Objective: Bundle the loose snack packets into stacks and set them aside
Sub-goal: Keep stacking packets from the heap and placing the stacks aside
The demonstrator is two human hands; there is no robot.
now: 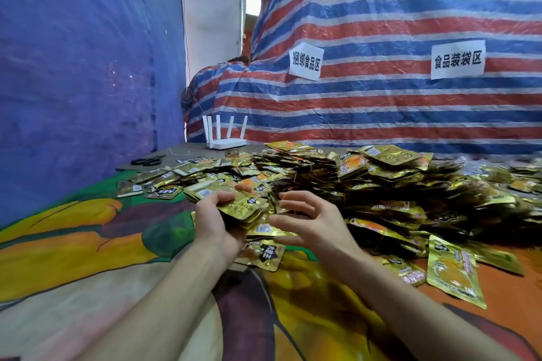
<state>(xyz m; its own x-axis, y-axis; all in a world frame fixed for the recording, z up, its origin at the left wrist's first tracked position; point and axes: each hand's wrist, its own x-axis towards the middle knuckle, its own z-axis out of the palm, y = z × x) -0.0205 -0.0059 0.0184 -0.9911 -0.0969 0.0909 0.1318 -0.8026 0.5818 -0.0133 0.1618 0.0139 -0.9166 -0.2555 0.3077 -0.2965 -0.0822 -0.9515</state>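
Two white paper signs were taped to the red, white and blue striped tarp (381,23) behind the tabletop (88,258): the left sign (306,62) read 捆绑食品区 and the right sign (457,59) read 食品装袋区, both in black characters. The gold foil snack packets (381,184) carried a black badge with white characters and an orange picture on the front, plus small white barcode labels on the back, but that printing was too small and blurred to read. They lay in a large loose heap across the far and right side of the tabletop, which was covered by a cloth printed in orange, yellow, green and dark purple shapes. The left hand (214,223) had its grip closed around a stack of packets (234,202), thumb on top and fingers hidden underneath, held just above the near edge of the heap. The right hand (311,223) was beside it with its grip released, fingers curled and spread, holding nothing; a few packets lay directly below it. One packet (453,274) lay apart at the near right, front up. At the far left of the tabletop stood a white router (225,133) with four upright antennas, and near it a pair of black scissors (148,160) and a thin pale string. A blue tarp (82,67) closed off the left side. The heap's right end ran out of the picture, and its dark inner folds could not be made out.
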